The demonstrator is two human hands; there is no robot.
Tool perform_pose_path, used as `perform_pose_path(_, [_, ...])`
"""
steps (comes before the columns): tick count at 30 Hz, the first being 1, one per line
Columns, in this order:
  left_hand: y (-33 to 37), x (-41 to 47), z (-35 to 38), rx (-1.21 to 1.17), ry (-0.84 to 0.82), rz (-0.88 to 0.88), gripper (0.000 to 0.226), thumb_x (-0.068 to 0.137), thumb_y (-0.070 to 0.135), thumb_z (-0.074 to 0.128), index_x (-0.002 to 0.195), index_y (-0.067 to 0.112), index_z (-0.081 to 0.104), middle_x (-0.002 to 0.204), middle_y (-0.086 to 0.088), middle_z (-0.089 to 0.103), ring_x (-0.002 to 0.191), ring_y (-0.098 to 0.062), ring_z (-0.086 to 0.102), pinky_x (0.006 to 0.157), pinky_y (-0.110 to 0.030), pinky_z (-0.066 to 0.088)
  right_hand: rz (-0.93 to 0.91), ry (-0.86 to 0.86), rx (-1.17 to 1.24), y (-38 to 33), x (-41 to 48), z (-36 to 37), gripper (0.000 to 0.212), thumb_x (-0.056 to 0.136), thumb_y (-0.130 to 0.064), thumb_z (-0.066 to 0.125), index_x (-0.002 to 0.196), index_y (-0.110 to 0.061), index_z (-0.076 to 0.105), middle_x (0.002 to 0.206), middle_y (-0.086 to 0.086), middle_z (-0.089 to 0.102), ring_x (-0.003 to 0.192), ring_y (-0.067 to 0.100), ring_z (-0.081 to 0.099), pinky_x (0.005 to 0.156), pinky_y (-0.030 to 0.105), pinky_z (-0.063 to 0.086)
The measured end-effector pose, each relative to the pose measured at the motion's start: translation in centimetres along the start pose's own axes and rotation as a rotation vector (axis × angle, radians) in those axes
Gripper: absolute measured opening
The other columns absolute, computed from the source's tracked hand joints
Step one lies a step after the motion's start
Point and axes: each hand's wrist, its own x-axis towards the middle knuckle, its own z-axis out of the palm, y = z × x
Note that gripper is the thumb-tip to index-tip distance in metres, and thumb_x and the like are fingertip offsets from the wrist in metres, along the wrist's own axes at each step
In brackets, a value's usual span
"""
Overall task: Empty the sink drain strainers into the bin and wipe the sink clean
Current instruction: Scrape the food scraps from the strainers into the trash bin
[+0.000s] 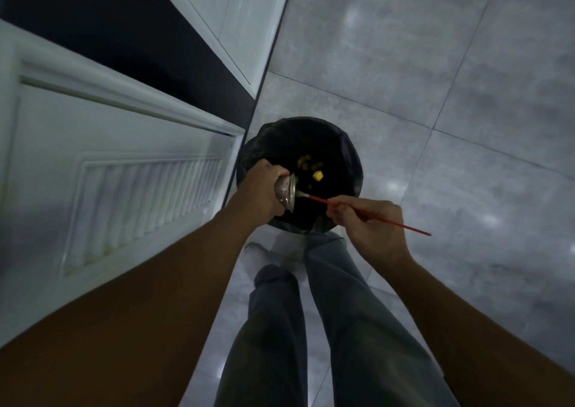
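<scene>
A round bin (348, 164) lined with a black bag stands on the floor in front of my feet. Yellow food scraps (312, 170) lie inside it. My left hand (259, 188) grips a perforated metal drain strainer (285, 192), tipped on its side over the bin with its mouth facing right. My right hand (367, 223) pinches a thin red stick (357, 212) like a pen. Its pale tip reaches into the strainer's mouth. The sink is out of view.
White cabinet doors (118, 164) with a louvred panel run along my left, with a dark gap (130, 27) beyond them. Grey floor tiles (435, 80) spread to the right and behind the bin. My legs in grey trousers (311, 329) stand just short of the bin.
</scene>
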Motion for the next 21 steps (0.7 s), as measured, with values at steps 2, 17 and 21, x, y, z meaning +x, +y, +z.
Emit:
perform_pose_path(2, [-0.1, -0.1, 0.2, 0.012, 0.019, 0.004, 0.066, 0.070, 0.010, 0.086, 0.131, 0.014, 0.060, 0.131, -0.008, 0.053, 0.117, -0.025, 0.056, 0.102, -0.040, 0.050, 0.052, -0.002, 0.141, -0.4, 0.0, 0.1, 0.026, 0.096, -0.001, 0.063, 0.097, -0.022, 0.079, 0.089, -0.003, 0.080, 0.087, 0.013, 0.078, 0.081, 0.026, 0.062])
perform_pose_path(17, [-0.1, -1.1, 0.2, -0.009, 0.021, 0.007, 0.068, 0.067, 0.011, 0.088, 0.127, 0.010, 0.055, 0.124, -0.008, 0.058, 0.112, -0.023, 0.057, 0.096, -0.038, 0.052, 0.120, 0.017, 0.157, -1.2, 0.9, 0.4, 0.021, 0.094, -0.004, 0.063, 0.092, -0.016, 0.081, 0.085, -0.001, 0.080, 0.082, 0.015, 0.078, 0.079, 0.033, 0.064])
perform_pose_path(21, [-0.1, -0.7, 0.6, -0.040, 0.027, 0.025, 0.074, 0.066, 0.011, 0.088, 0.132, 0.014, 0.054, 0.125, -0.008, 0.058, 0.111, -0.021, 0.058, 0.094, -0.040, 0.054, 0.153, -0.104, 0.171, -1.6, 1.0, 1.1, 0.020, 0.096, 0.002, 0.061, 0.097, -0.006, 0.080, 0.085, 0.004, 0.080, 0.081, 0.017, 0.078, 0.075, 0.025, 0.063])
